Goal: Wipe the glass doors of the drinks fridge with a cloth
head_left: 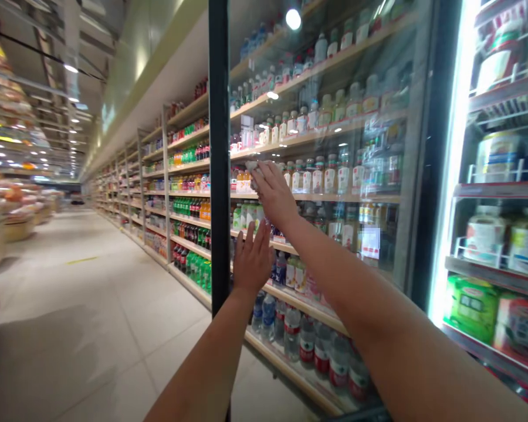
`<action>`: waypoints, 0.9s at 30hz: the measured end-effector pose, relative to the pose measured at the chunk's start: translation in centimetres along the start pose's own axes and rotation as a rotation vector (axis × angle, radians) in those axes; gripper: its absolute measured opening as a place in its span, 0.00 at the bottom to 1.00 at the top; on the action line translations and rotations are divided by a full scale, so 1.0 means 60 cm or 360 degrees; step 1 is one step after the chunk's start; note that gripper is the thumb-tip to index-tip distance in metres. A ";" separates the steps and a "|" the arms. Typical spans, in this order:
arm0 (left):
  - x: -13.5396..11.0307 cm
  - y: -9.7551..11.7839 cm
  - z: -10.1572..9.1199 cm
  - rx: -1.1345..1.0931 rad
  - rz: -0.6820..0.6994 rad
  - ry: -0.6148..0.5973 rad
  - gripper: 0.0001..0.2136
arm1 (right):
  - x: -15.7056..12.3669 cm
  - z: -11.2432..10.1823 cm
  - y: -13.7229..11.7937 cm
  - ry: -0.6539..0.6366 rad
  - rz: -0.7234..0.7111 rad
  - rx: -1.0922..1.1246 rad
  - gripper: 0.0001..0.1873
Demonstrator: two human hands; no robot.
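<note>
A glass door (334, 146) with a black frame (220, 176) stands swung open in front of me. My right hand (273, 194) presses a whitish cloth (251, 167) against the pane, near the frame's left upright; the fingers cover most of the cloth. Lower down, my left hand (253, 261) rests on or just at the glass with its fingers stretched out, holding nothing. Bottles on shelves show through the pane, and some reflections lie over them.
At the right is the lit fridge (497, 190), its shelves stocked with bottles, cans and a green pack (470, 308). Long shelves of drinks (189, 205) run away behind the door. A tiled aisle floor (101, 316) stretches along the left, beside product displays (20, 217).
</note>
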State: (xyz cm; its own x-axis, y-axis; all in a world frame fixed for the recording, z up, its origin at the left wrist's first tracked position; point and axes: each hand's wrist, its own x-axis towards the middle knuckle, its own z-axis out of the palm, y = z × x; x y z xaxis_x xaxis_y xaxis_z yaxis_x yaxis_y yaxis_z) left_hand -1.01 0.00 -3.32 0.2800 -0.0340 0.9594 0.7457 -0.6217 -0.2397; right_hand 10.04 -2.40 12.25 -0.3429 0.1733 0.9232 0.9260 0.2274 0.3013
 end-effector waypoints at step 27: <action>0.006 -0.007 -0.009 -0.0065 -0.0004 0.0021 0.27 | -0.029 -0.022 0.076 0.0394 0.0348 0.0016 0.27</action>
State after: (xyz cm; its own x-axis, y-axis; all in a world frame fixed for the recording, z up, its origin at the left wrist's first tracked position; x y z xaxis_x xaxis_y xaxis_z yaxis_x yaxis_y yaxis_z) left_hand -1.56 -0.15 -2.81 0.2700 -0.0424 0.9619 0.7210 -0.6533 -0.2312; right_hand 15.08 -2.91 12.36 -0.0861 -0.0188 0.9961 0.9714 0.2203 0.0881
